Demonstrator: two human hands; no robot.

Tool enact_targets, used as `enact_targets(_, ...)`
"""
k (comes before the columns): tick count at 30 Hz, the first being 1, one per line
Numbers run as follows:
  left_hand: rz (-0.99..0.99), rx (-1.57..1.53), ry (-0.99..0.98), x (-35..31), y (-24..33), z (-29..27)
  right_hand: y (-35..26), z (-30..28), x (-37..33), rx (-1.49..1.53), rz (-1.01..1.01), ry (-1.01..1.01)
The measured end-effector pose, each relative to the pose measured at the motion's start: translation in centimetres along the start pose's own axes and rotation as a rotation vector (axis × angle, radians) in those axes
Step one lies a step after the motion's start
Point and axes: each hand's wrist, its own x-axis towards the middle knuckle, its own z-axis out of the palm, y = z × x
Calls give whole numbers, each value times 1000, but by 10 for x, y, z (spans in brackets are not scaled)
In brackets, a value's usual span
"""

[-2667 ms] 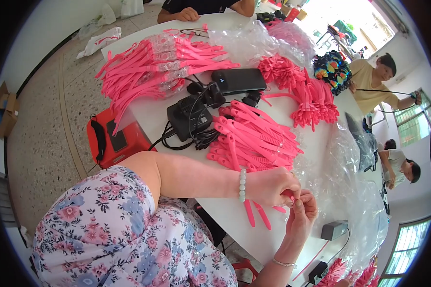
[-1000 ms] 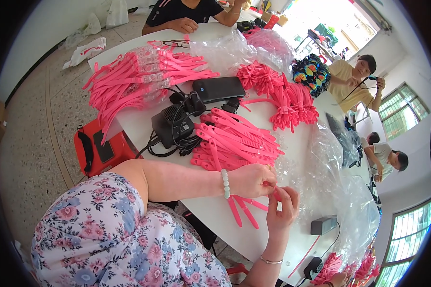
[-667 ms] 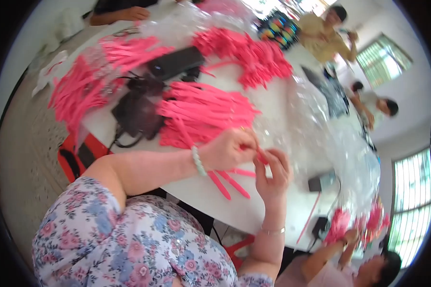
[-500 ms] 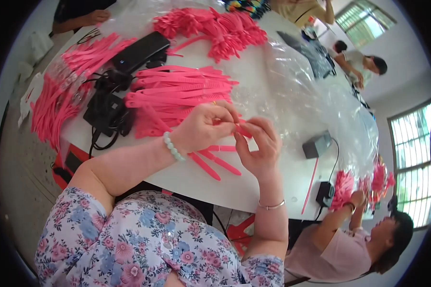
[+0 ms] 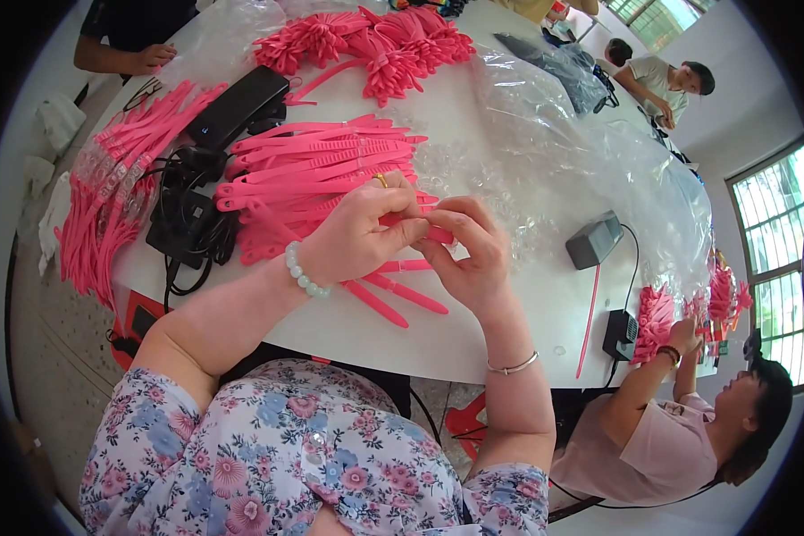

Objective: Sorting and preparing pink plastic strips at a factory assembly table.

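Note:
My left hand (image 5: 366, 232) and my right hand (image 5: 470, 255) meet above the near part of the white table. Both pinch a pink rubbery strap (image 5: 440, 235), of which only a short piece shows between the fingertips. My fingers hide whatever else they may hold. Beyond my left hand lies a heap of pink straps (image 5: 308, 165) with holes and ridges along them. A few loose pink straps (image 5: 377, 304) stick out below my hands. Small clear plastic pieces (image 5: 473, 174) are scattered past my right hand.
Left on the table (image 5: 518, 344) are pink straps with clear fittings (image 5: 116, 179), a black case (image 5: 237, 107) and black adapters (image 5: 192, 214). Bundled pink straps (image 5: 393, 54) lie farther back. Clear plastic sheeting (image 5: 590, 170) and a grey box (image 5: 594, 239) are rightward. A co-worker (image 5: 652, 429) handles straps at right.
The whole view has shifted slightly, with the table things a little left. My hands have drawn closer together, fingertips now nearly touching around the pink strap.

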Motion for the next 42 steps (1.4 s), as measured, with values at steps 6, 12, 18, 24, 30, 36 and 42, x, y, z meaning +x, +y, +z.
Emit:
enact_targets(6,4,-218,-24,1,1,2,1,-2,-2,52,23,-8)
enact_targets(12,-53,-435,74,-2,2,10,-3,-3,-1,69,21,46)
enact_targets(18,-135,-448,94,-2,7,8,-1,-4,-1,92,12,54)
enact_targets(24,-195,-523,102,-2,6,8,0,-5,-1,118,48,52)
enact_targets(30,-198,-533,85,-2,3,7,0,-5,-1,124,65,51)
enact_targets(36,-185,-567,141,-1,3,7,4,-7,-2,135,79,63)
enact_targets(42,-193,-435,72,1,6,-1,6,-6,0,153,97,31)
